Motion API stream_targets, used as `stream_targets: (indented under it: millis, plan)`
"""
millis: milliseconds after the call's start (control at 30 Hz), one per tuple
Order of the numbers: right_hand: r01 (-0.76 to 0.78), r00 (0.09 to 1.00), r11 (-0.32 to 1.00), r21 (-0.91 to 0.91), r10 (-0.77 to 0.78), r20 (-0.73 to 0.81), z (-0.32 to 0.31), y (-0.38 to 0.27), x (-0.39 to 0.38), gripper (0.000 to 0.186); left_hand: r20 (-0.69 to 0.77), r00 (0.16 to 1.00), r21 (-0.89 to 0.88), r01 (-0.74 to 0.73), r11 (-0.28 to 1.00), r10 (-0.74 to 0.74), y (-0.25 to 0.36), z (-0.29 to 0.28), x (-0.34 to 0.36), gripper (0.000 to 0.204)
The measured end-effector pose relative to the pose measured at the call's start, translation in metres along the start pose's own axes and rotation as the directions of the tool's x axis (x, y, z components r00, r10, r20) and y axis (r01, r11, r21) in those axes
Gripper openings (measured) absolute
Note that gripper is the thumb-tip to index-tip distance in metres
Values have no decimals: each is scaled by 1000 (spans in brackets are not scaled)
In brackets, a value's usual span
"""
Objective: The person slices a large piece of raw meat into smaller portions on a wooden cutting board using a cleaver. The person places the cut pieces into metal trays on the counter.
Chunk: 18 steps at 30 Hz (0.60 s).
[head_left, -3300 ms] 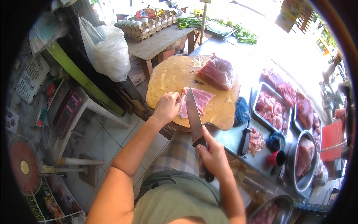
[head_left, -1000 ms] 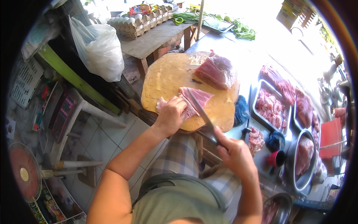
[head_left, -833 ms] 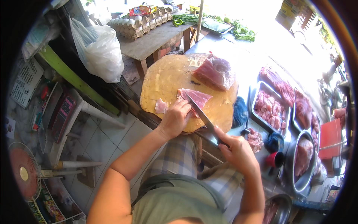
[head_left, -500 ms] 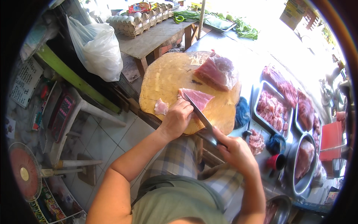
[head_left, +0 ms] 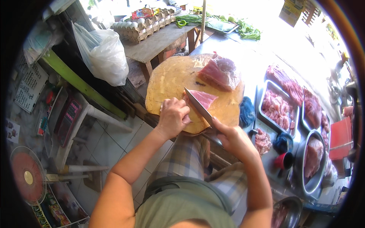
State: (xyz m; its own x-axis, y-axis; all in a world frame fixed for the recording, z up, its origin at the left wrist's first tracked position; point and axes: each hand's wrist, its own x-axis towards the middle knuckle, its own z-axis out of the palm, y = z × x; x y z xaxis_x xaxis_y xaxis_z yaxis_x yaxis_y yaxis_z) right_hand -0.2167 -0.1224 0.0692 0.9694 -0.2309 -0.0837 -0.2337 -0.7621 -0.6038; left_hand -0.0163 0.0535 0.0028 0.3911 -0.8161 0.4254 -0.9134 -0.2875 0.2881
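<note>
My right hand (head_left: 232, 137) grips the handle of a knife (head_left: 199, 107). Its blade lies slantwise along the left edge of a flat pink slice of meat (head_left: 206, 98) on the round wooden chopping board (head_left: 163, 81). Left of the blade, my left hand (head_left: 173, 117) is closed, fingers curled down at the board over a small pale piece of meat (head_left: 162, 108), most of it hidden. A big chunk of raw meat (head_left: 219, 74) rests at the board's far right.
Right of the board stand a metal tray of cut meat (head_left: 279, 110), a metal basin (head_left: 302, 167) holding meat and a red cup (head_left: 283, 161). Egg trays (head_left: 142, 28) sit on a wooden table beyond. A white plastic bag (head_left: 104, 57) hangs left, above a scale (head_left: 68, 117).
My left hand has moved left off the slice onto the small piece beside it. The knife has shifted slightly left and nearer me, its tip now at the slice's left edge.
</note>
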Motion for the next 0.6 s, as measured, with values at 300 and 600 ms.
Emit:
stream_targets:
  millis: [300,600]
  plan:
    - [18,999,999,-29,-20,-47,5,-1,25,54,-12,927,166,371,914,-374,-2,4,-8,49]
    - [137,974,989,-57,-145,-175,53,-5,104,48,120,959,83,247,965,-256,6,22,4,39]
